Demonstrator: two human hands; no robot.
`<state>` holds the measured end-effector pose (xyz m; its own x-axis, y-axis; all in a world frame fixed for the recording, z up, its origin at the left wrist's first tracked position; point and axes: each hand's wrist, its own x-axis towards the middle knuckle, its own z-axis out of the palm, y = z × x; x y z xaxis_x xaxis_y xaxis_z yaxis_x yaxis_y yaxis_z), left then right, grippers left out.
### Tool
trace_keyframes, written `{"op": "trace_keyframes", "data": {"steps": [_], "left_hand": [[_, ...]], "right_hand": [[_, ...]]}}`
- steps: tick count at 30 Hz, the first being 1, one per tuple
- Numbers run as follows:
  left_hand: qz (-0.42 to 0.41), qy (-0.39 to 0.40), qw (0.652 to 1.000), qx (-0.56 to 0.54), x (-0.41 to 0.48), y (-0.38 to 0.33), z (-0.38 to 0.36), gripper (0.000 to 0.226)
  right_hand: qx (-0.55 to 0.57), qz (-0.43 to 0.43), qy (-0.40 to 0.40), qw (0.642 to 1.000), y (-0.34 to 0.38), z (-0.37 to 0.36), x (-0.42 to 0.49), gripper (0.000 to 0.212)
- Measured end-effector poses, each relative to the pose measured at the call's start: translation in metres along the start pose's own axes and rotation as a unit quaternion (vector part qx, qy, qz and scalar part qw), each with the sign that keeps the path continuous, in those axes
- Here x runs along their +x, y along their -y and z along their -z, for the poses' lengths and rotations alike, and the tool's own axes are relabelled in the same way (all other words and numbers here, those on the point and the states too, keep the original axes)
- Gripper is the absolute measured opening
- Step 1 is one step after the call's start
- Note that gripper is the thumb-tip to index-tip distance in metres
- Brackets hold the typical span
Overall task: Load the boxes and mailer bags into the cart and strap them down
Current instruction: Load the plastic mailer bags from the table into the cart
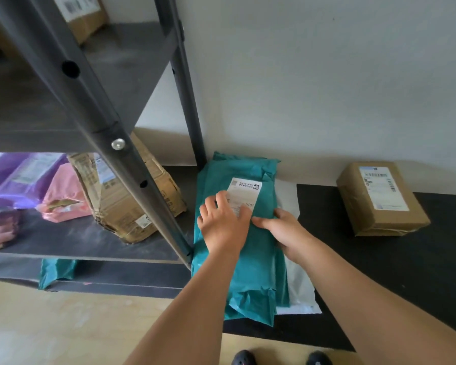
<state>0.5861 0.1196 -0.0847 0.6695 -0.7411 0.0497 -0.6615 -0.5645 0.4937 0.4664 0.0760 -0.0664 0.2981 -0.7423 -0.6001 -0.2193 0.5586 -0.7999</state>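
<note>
A stack of teal mailer bags (pixel 250 262) lies on a black mat (pixel 395 262) on the floor, with a white mailer (pixel 298 288) under it. My left hand (pixel 223 222) rests on the top bag, fingers spread over its white label (pixel 244 192). My right hand (pixel 284 230) holds the stack's right edge, thumb on top and fingers tucked under the side. A small brown box (pixel 379 198) with a shipping label sits on the mat to the right, apart from both hands. No cart is in view.
A dark metal shelf rack (pixel 111 133) stands at the left, its post close to the teal stack. On its lower shelf are a battered cardboard box (pixel 127 196), pink mailers (pixel 63 198) and purple mailers (pixel 19 180). Another teal bag (pixel 54 272) lies below. A wall is behind.
</note>
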Motion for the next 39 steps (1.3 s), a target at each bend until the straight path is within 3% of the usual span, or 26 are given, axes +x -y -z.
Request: {"op": "trace_keyframes", "data": {"steps": [6,11,27,32,39], "left_hand": [[-0.011,-0.03,0.999,-0.037,-0.001,-0.027,0.003,0.062],[-0.034,0.002,0.994,-0.108,-0.027,-0.078,-0.008,0.064],[-0.125,0.207,0.944,-0.227,-0.221,-0.256,-0.093,0.062],[-0.149,0.257,0.925,-0.237,-0.293,-0.305,-0.129,0.075],[-0.162,0.331,0.902,-0.226,-0.391,-0.364,-0.18,0.071]], "right_hand": [[0.044,0.021,-0.067,0.997,0.002,0.039,-0.012,0.026],[0.096,0.034,-0.124,0.987,-0.002,0.095,-0.034,0.025],[0.161,0.041,-0.307,0.937,-0.089,0.338,-0.165,0.023],[0.175,0.044,-0.355,0.917,-0.132,0.413,-0.206,0.019],[0.195,0.041,-0.41,0.89,-0.193,0.512,-0.263,0.022]]}}
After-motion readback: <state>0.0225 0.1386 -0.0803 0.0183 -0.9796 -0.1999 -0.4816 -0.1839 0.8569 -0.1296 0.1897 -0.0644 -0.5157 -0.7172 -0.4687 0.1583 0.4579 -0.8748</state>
